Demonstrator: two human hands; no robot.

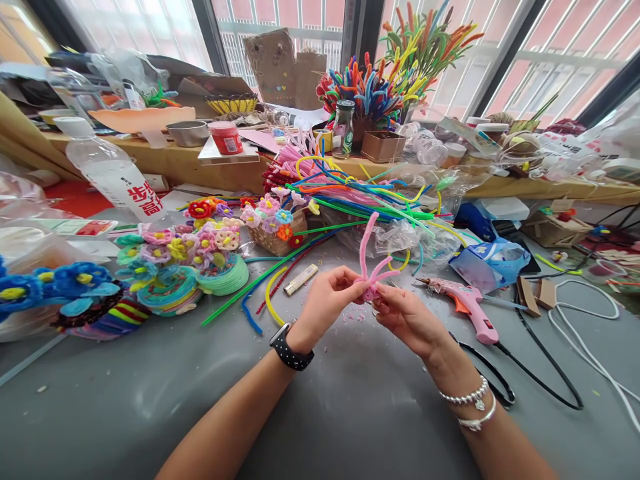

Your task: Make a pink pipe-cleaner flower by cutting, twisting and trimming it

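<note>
Both my grips pinch the pipe cleaner (367, 253) above the counter (350, 413): left hand (325, 300) at its 9 o'clock, right hand (407, 319) at 3, equally near. Its long ends point to 12.

Base of the pink pipe cleaner (367, 253) hidden between fingertips (351, 281); blue flowers (20, 290) cut by left edge

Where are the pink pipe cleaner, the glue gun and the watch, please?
pink pipe cleaner (371, 283), head view, its twisted base.
glue gun (467, 303), head view, its pink body.
watch (290, 350), head view, its black strap.
</note>
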